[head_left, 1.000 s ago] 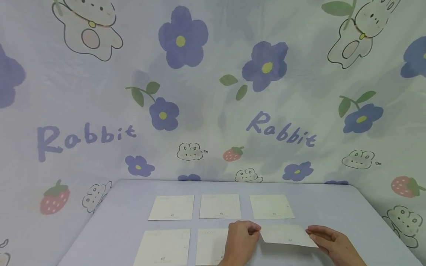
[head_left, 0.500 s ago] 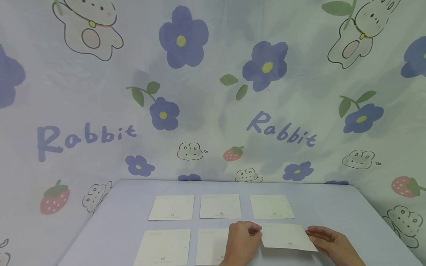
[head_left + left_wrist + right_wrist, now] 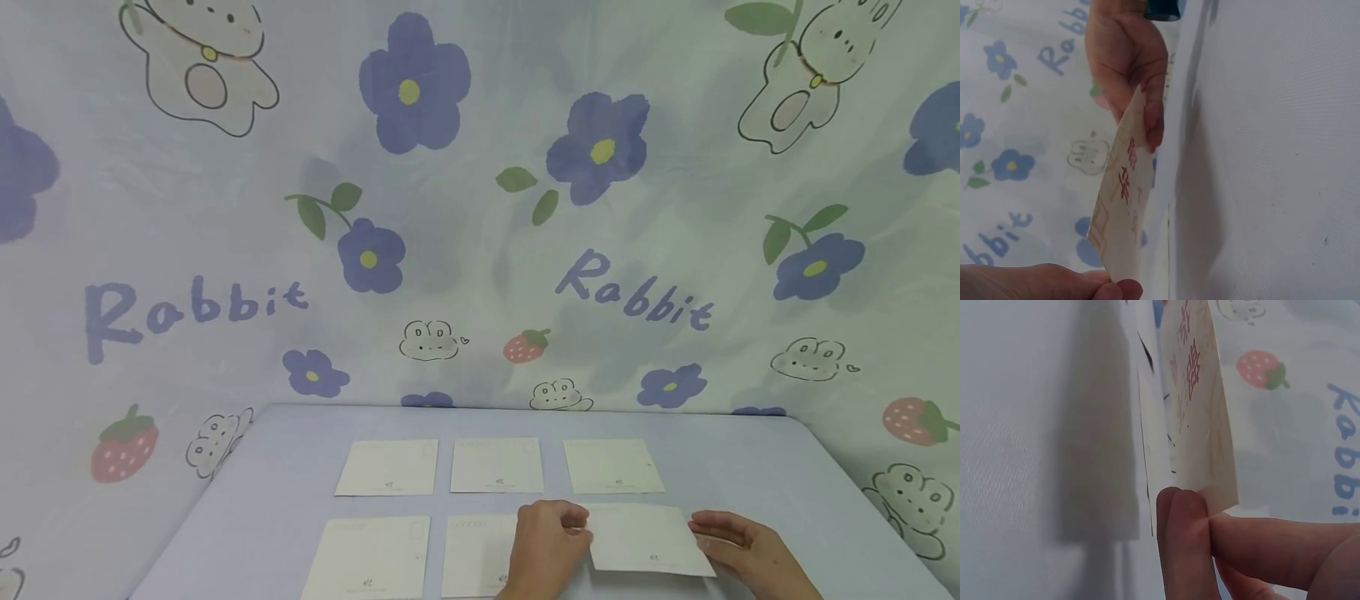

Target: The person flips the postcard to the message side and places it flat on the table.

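A cream postcard (image 3: pixel 648 540) is held up off the table between both hands. My left hand (image 3: pixel 546 546) pinches its left edge; my right hand (image 3: pixel 750 552) pinches the right edge between thumb and fingers. Facing up is a mostly plain side with a small mark near the front edge. On the underside, the left wrist view shows the postcard (image 3: pixel 1124 187) with red characters and pale tan line patterns. The same red writing appears on the postcard (image 3: pixel 1194 412) in the right wrist view, above its shadow on the table.
Three similar postcards lie in a back row: left (image 3: pixel 387 468), middle (image 3: pixel 497 466) and right (image 3: pixel 613 467). In the front row are a left postcard (image 3: pixel 367 557) and another (image 3: pixel 476 554) partly behind my left hand. A patterned curtain (image 3: pixel 480 250) hangs behind the pale table (image 3: pixel 738 467).
The held postcard's front edge has dropped toward me, so more of its upper face shows. Both hands have shifted only slightly and keep their grip.
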Motion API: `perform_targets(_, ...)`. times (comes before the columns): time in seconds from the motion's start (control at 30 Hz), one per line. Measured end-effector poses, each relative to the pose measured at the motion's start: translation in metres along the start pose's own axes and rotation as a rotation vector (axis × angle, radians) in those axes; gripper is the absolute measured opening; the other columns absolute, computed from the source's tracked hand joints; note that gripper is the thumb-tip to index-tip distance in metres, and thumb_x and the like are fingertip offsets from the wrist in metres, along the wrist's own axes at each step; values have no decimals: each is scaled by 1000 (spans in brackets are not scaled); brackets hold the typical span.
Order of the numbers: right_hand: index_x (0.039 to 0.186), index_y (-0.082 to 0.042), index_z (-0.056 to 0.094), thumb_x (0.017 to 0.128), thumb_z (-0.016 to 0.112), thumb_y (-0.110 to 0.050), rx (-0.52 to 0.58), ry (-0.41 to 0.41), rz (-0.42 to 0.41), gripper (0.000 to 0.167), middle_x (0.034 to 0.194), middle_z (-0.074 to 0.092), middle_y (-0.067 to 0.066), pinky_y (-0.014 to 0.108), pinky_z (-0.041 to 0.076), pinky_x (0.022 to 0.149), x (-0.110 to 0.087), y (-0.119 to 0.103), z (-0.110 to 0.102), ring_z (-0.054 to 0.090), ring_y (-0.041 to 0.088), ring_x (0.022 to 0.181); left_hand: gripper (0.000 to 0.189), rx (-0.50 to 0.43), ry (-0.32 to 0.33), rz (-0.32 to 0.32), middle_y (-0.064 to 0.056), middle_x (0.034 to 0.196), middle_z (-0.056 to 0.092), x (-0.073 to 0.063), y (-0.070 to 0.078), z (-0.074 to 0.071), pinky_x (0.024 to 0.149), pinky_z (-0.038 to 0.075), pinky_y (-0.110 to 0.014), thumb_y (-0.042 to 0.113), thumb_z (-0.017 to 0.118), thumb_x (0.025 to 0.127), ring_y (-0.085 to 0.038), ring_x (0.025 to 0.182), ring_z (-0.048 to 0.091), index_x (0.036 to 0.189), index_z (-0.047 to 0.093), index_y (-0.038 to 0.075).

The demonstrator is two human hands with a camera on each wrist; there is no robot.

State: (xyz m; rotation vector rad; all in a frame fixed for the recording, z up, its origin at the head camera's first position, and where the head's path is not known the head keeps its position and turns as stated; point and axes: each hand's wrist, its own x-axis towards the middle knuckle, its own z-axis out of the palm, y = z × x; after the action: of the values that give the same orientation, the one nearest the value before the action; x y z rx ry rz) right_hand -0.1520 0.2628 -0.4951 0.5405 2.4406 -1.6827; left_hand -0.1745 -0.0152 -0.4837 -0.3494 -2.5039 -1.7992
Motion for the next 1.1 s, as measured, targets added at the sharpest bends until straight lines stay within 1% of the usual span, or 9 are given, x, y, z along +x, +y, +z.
perform_targets(0.13,130,11,57,89,75,-16,-49,-4,-15,53,118,69,16,39,59,84,0,1,1,67,25,106,15,5,-9,-1,-3,78,74,0,-2,1,62,59,-26,-7,72,73,-8,65,70,85,77,1)
perform_targets(0.27,128,11,58,90,73,-13,-88,-8,-36,48,117,69,18,43,59,85,0,2,4,67,29,106,16,33,-8,-6,-7,81,75,0,-2,2,62,59,-27,-7,73,74,-10,66,71,87,77,1)
perform_targets(0.47,127,11,58,89,72,-11,-108,5,-47,46,115,69,17,43,59,83,-2,1,6,68,29,103,20,67,-9,-22,-9,84,76,0,-2,4,62,60,-27,-8,76,73,-12,68,72,91,77,-2)
perform_targets(0.57,128,12,57,91,71,-12,-119,-14,-71,47,116,69,18,43,59,82,-2,2,6,68,29,103,21,90,-18,-28,-11,86,76,1,-2,4,63,60,-27,-8,76,73,-14,71,73,93,77,-2)
perform_targets(0.77,129,12,57,93,70,-12,-118,-21,-85,45,117,69,17,40,59,82,-2,3,5,68,30,104,21,127,-22,-21,-10,87,76,1,-3,6,64,60,-27,-7,78,73,-15,73,74,93,77,-2)
perform_targets(0.97,128,12,58,91,71,-9,-131,-13,-110,44,116,69,17,36,59,81,-1,4,6,68,30,104,22,134,-31,-26,-11,89,77,0,-4,7,65,60,-27,-7,78,73,-16,74,74,94,77,-2)
perform_targets(1.1,126,10,60,90,72,-8,-157,3,-113,42,116,69,17,36,59,80,-1,3,8,68,30,103,22,152,-37,-14,-10,87,77,-1,-4,6,66,60,-27,-7,79,71,-12,73,73,93,78,-1)
